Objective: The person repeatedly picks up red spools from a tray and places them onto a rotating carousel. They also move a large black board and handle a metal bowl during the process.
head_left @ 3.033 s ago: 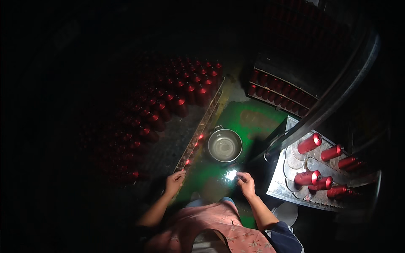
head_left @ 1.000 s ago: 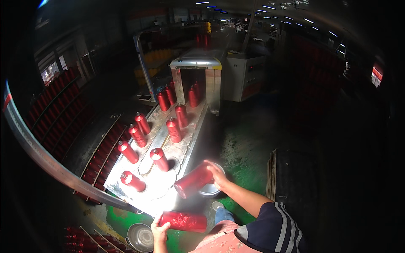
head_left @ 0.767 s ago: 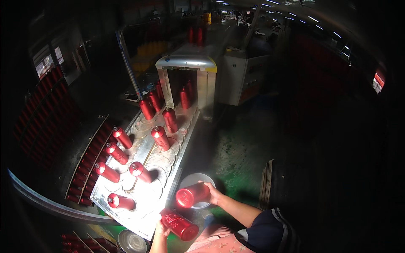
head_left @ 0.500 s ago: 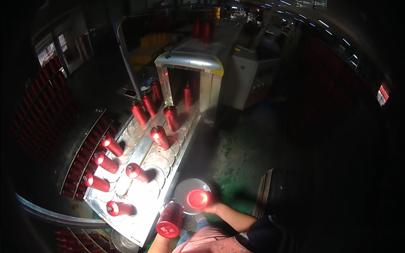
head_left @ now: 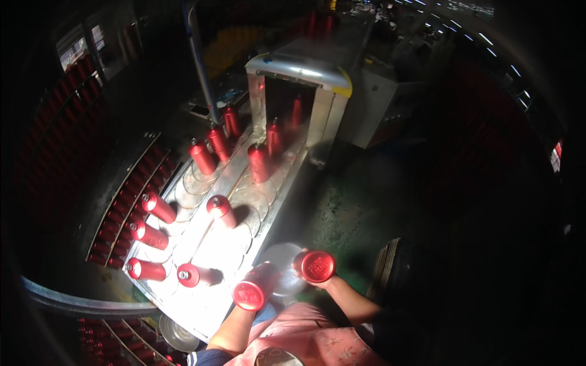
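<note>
Both of my hands hold red metal bottles with their round bases turned up toward me. My left hand [head_left: 243, 310] is closed around one red bottle [head_left: 249, 295] beside the near end of a conveyor; most of its fingers are hidden behind the bottle. To the right, my right hand [head_left: 330, 282] grips another red bottle [head_left: 318, 266], its base showing raised marks. Behind the two bottles is a round pale grey basin [head_left: 284, 263]. On the lit conveyor [head_left: 210, 305] stand several more red bottles, the closest one [head_left: 189, 275] left of my left hand.
At the conveyor's far end a metal tunnel [head_left: 305, 68] stands over the belt, with red bottles inside. Racks of red bottles [head_left: 131, 201] line the left. A curved metal rail [head_left: 91, 307] and a metal bowl [head_left: 178, 332] are near left; stacked flat sheets [head_left: 383, 268] stand right.
My right hand and its bottle have moved right and away. My left hand's bottle has shifted slightly up in the view. Bottles in the conveyor's right row stand nearer. The view has turned somewhat.
</note>
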Demonstrator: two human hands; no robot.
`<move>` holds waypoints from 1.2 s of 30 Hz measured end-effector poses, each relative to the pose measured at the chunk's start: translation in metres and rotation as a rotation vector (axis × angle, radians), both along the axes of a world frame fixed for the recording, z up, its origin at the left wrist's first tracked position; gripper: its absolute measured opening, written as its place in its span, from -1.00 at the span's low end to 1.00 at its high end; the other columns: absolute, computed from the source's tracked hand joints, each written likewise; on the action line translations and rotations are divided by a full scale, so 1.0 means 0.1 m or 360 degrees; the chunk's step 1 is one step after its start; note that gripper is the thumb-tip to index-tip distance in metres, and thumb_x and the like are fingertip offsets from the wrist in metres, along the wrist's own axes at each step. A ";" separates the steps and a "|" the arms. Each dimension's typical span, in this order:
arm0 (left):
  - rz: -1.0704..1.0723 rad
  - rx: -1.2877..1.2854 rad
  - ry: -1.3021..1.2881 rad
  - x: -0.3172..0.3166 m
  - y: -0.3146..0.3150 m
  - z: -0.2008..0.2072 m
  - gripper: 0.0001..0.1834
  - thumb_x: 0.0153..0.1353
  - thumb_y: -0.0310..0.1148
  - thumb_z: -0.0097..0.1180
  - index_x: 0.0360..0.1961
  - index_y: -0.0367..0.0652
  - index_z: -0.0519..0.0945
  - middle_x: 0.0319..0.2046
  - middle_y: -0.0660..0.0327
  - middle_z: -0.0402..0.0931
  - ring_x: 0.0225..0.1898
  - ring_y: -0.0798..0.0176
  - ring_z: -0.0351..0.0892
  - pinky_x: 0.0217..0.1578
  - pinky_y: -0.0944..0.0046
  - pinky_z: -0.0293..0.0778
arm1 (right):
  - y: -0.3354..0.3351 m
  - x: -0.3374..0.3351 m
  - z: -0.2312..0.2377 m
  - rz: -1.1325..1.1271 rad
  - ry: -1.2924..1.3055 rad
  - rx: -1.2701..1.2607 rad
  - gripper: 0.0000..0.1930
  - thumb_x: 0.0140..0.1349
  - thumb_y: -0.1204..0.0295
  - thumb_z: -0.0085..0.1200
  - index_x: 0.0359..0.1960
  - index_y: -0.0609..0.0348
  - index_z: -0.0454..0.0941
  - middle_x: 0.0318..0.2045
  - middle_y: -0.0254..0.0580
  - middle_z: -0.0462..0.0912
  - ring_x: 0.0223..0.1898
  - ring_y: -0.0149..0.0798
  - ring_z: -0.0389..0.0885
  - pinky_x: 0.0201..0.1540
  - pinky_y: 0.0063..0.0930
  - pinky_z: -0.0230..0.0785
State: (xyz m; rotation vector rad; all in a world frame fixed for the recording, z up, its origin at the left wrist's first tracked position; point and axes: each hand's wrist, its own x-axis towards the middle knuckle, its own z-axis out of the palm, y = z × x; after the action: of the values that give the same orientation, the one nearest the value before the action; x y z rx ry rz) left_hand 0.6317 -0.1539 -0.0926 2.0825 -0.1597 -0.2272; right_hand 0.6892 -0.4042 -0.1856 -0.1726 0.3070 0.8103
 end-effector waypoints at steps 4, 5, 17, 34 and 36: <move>-0.0144 -0.0157 0.0073 -0.06 0.17 0.06 -0.77 0.14 -0.38 0.21 -0.14 -0.09 0.64 -0.08 0.04 0.55 0.05 -0.03 0.53 0.05 0.11 0.47 | -0.16 -0.12 0.10 -0.0004 -0.0135 0.0063 -0.68 0.44 0.24 -0.05 0.15 0.00 0.50 0.05 0.17 0.58 -0.02 0.21 0.64 -0.12 -0.11 0.66; -0.0239 0.0009 -0.0012 -0.03 0.21 0.16 -0.74 0.12 -0.40 0.23 -0.12 -0.07 0.65 -0.05 0.05 0.55 0.08 -0.02 0.51 0.08 0.12 0.46 | -0.14 -0.09 0.12 -0.0035 -0.0153 0.0183 -0.64 0.42 0.18 -0.03 0.19 -0.06 0.49 0.10 0.23 0.52 0.02 0.30 0.58 -0.04 0.00 0.60; 0.1169 -0.2089 0.0636 -0.67 1.48 0.61 -0.26 0.16 0.21 0.13 0.09 -0.25 0.51 -0.08 0.00 0.61 -0.11 0.06 0.65 -0.06 0.06 0.62 | 0.28 1.77 1.70 -0.0718 -0.1941 -0.2131 -0.57 0.18 0.52 0.17 0.14 0.16 0.57 0.01 -0.21 0.57 0.08 -0.25 0.50 0.20 -0.40 0.29; 0.1176 0.0831 -0.0391 0.02 1.10 0.44 -0.33 -0.19 -0.47 0.52 0.07 0.16 0.68 0.35 -0.07 0.24 0.27 -0.22 0.28 0.31 -0.01 0.21 | 2.28 2.21 0.85 -0.0004 -0.2484 -0.2585 -0.39 0.04 0.34 0.32 0.19 -0.52 0.54 0.48 0.10 0.00 0.41 0.37 0.00 0.42 -0.04 0.10; 0.1115 0.0895 -0.0479 0.27 1.03 0.43 -0.33 -0.16 -0.48 0.50 0.08 0.18 0.67 0.41 -0.14 0.14 0.34 -0.26 0.21 0.34 -0.04 0.17 | 2.23 2.36 0.98 0.0002 -0.2505 -0.2694 -0.40 0.09 0.35 0.30 0.21 -0.52 0.53 0.48 0.23 -0.06 0.44 0.37 -0.08 0.45 -0.07 0.01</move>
State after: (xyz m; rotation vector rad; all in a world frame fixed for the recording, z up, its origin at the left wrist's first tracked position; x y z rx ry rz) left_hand 0.6584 -0.0508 -0.0492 2.5721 0.5081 0.5251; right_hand 0.9252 -0.1809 -0.0878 -2.2353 -0.6087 0.0177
